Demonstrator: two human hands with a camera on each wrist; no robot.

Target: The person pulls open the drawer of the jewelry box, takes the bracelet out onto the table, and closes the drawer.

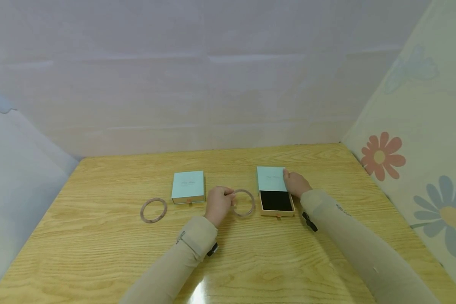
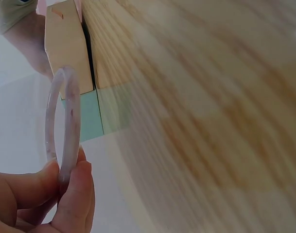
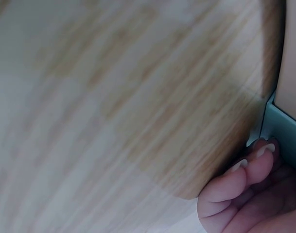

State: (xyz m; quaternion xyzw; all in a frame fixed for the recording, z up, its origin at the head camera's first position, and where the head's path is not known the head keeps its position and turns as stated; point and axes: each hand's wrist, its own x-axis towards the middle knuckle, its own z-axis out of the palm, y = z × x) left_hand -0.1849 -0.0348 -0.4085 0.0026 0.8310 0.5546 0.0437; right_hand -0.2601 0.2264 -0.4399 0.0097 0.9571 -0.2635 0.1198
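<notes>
My left hand (image 1: 218,204) pinches a pale, glossy bangle (image 2: 73,124) between thumb and fingers, holding it up left of the right-hand drawer box. That box has a light blue sleeve (image 1: 270,179) and an orange-tan drawer (image 1: 277,213), pulled partway out toward me and showing a black lining. At the right edge of the sleeve, my right hand (image 1: 298,185) grips the box. In the right wrist view its curled fingers (image 3: 225,188) lie against the blue side; the thumb is mostly hidden there.
A second light blue box (image 1: 188,185), its drawer pushed in, stands left of my left hand. Another pale bangle (image 1: 142,212) lies flat on the wooden table (image 1: 110,253) farther left. Draped sheets (image 1: 209,97) rise behind the table, with a flower-patterned one at right.
</notes>
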